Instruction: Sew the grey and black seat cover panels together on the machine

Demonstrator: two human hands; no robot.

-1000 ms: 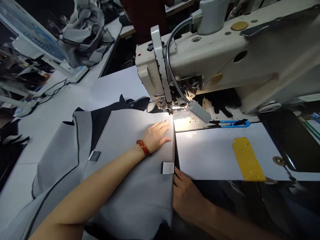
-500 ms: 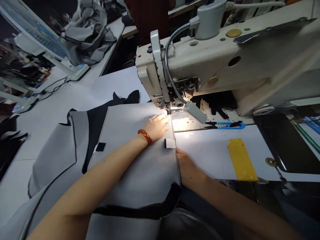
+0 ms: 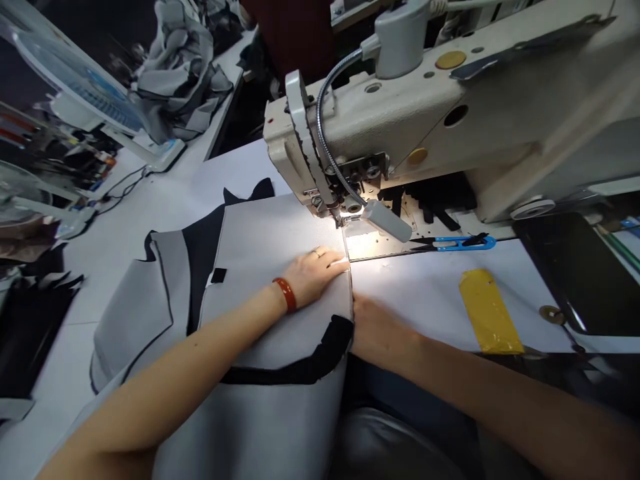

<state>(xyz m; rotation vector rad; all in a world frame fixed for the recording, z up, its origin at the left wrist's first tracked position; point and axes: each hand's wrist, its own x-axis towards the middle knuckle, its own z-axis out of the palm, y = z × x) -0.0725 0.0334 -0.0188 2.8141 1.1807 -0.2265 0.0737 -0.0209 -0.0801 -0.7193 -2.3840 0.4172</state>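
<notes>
In the head view, the flat, light-grey fabric panel [image 3: 265, 230] has slid farther under the cream metal sewing machine [image 3: 380, 123], seemingly leaving less edge on my side. My left grip [image 3: 316, 275] presses it palm-down, unclosed; my right grip [image 3: 376, 330] meets its edge, closure hidden.

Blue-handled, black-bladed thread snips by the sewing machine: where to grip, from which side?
Probably the snips' blue handle, from the near side: they lie flat, black blades pointing left, with the white tabletop in front and the cream sewing machine behind.
</notes>
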